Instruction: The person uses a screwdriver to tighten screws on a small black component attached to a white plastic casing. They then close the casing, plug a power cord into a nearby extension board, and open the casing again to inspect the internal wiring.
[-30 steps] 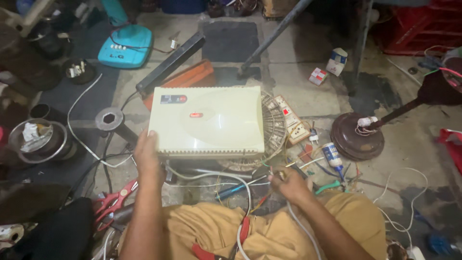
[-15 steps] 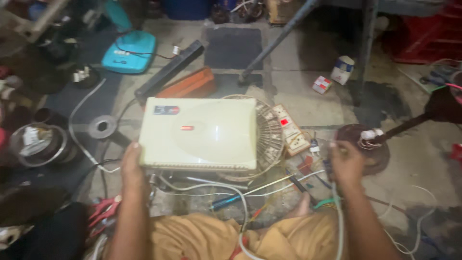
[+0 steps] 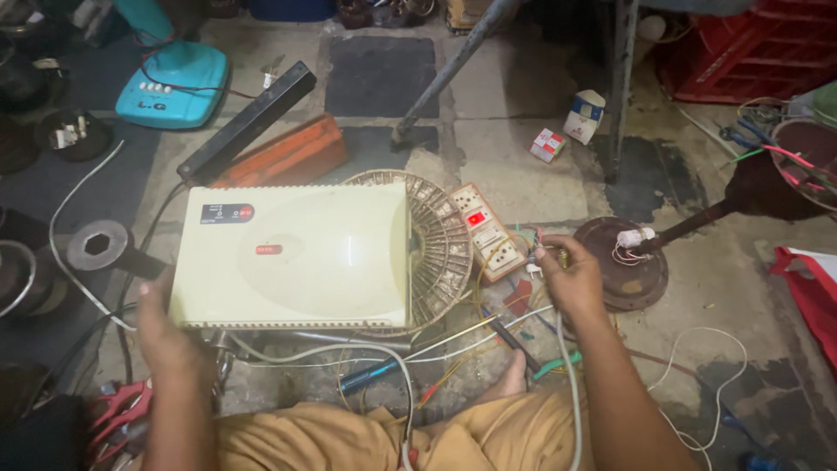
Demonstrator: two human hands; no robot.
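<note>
The left hand (image 3: 166, 336) is gripping the seven o'clock corner of the cream rectangular plastic appliance casing (image 3: 292, 257), apparently steadying it where it lies flat on the concrete floor (image 3: 514, 179). At three o'clock from it, the right hand (image 3: 571, 279) is pinching thin loose wires (image 3: 545, 253) beside the cream socket board (image 3: 485, 231), seemingly keeping them at its sockets.

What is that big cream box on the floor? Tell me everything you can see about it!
The cream box is a wide, flat casing that looks like plastic, with rounded edges and a smooth raised oval on top. It has a dark label near its back left corner and a small red one in the middle. It lies flat on the floor, partly covering a round wire grille. The left hand grips its near left corner. Cables run along its front edge.
</note>
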